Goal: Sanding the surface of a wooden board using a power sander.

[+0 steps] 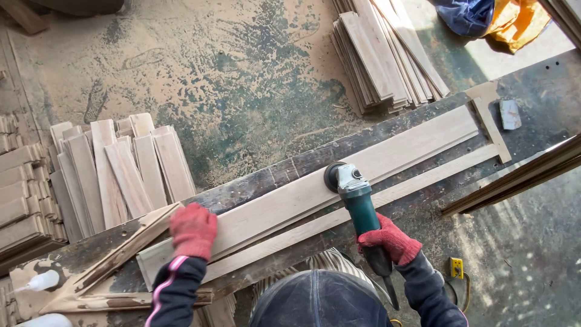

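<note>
Plank [315, 197] lies long-ways across the dark workbench [544, 91], running from near left up to far right, resting on a second thin strip [423, 181] beside it. Angle grinder [357, 197], green body, sits with its disc on the plank about midway along. Right hand [390, 239] in a red glove is wrapped tight round the grinder's handle. Left hand [193, 230], also red-gloved, lies flat with fingers spread on the plank's near-left end, pressing rather than gripping.

Progress, judged only from this view: disc is mid-plank; surface looks equally pale on both sides of it, so I can't tell which part is already sanded. Sawdust covers the floor [242, 79].

Stock: a fan of short boards [121, 169] on the floor left of the bench, a taller stack [24, 200] at the far-left edge, another pile [387, 51] at the far side. Can't tell finished from raw.

Containers: only a small white squeeze bottle [39, 281] on the bench's near-left corner; contents not visible. A small grey block [510, 114] sits at the bench's far-right end, a bundle of blue and orange cloth [490, 18] beyond.
</note>
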